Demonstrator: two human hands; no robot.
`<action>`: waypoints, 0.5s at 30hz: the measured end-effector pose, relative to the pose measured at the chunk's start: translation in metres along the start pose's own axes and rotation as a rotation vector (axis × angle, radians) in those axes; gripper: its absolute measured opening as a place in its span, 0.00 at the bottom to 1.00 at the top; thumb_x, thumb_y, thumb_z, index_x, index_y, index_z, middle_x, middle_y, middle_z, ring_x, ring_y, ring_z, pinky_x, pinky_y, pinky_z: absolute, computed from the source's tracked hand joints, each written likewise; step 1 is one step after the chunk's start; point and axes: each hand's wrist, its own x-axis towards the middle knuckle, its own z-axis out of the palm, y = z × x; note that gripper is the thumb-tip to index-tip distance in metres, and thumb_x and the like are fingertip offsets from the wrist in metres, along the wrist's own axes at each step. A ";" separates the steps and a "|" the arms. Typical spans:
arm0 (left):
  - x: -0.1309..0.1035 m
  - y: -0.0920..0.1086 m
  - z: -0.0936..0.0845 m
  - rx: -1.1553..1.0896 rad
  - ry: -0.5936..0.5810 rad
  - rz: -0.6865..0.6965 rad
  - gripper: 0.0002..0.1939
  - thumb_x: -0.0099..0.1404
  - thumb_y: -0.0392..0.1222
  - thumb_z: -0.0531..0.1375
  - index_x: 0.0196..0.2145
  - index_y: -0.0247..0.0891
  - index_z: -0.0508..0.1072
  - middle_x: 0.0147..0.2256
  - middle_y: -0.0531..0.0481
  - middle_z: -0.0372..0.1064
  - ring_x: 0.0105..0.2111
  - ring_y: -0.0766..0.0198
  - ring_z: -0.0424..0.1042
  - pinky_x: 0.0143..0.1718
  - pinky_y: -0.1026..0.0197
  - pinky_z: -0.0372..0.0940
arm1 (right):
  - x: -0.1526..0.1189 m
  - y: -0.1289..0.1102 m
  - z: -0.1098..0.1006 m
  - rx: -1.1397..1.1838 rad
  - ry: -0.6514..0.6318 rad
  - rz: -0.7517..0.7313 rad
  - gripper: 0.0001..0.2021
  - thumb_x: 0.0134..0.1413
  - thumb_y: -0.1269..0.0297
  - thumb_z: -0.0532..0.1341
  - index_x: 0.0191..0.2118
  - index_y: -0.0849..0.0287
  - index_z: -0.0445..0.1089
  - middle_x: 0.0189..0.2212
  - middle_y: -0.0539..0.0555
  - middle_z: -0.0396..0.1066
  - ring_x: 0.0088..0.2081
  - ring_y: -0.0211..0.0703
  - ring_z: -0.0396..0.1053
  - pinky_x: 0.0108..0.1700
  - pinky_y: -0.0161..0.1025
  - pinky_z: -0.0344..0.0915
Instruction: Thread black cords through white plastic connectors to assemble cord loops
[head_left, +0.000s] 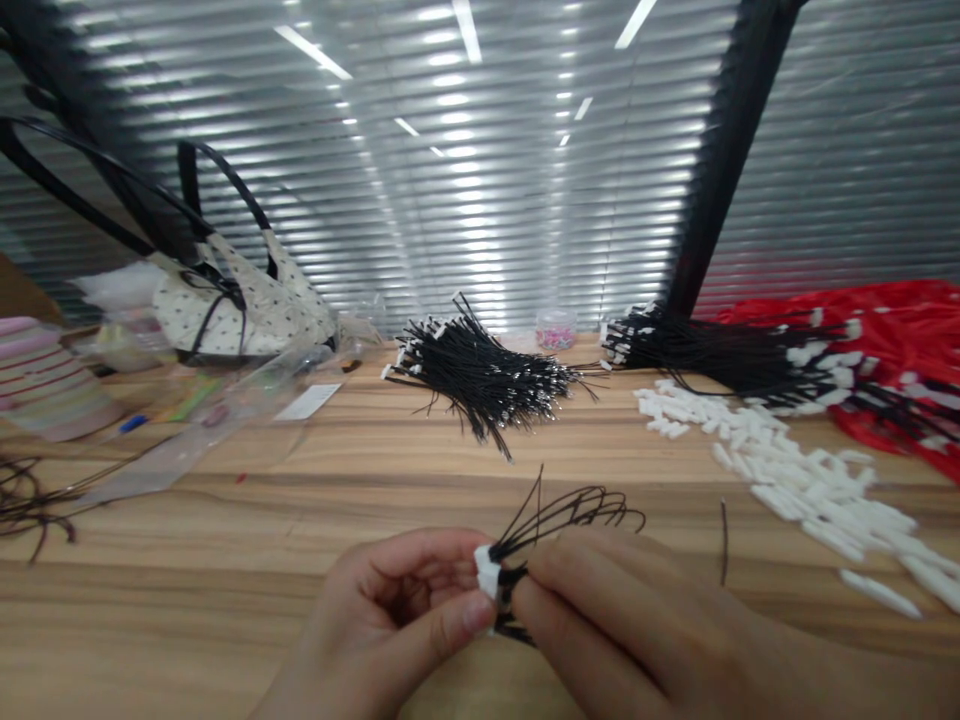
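Low in the middle of the view, my left hand (390, 620) pinches a small white connector (487, 572) between thumb and fingers. Thin black wires (577, 512) fan out from the connector toward the right. My right hand (622, 610) is closed close beside it, its fingertips pinching black wires just where they meet the connector. The fingertips hide part of the wires, so I cannot tell how many they grip.
A pile of black wires with white ends (480, 375) lies ahead. On the right are white connector pieces (802, 470), a longer wire bundle (720, 355) and red cloth (900, 320). A dotted bag (232, 310), a striped container (52, 380) and clear plastic (202, 430) are left.
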 end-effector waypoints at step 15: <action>0.000 -0.002 0.000 0.051 0.006 -0.028 0.09 0.51 0.41 0.75 0.32 0.46 0.85 0.31 0.48 0.82 0.31 0.61 0.79 0.35 0.67 0.73 | -0.003 0.012 0.022 0.099 0.086 -0.093 0.14 0.65 0.75 0.50 0.34 0.63 0.71 0.28 0.53 0.72 0.28 0.36 0.66 0.32 0.30 0.64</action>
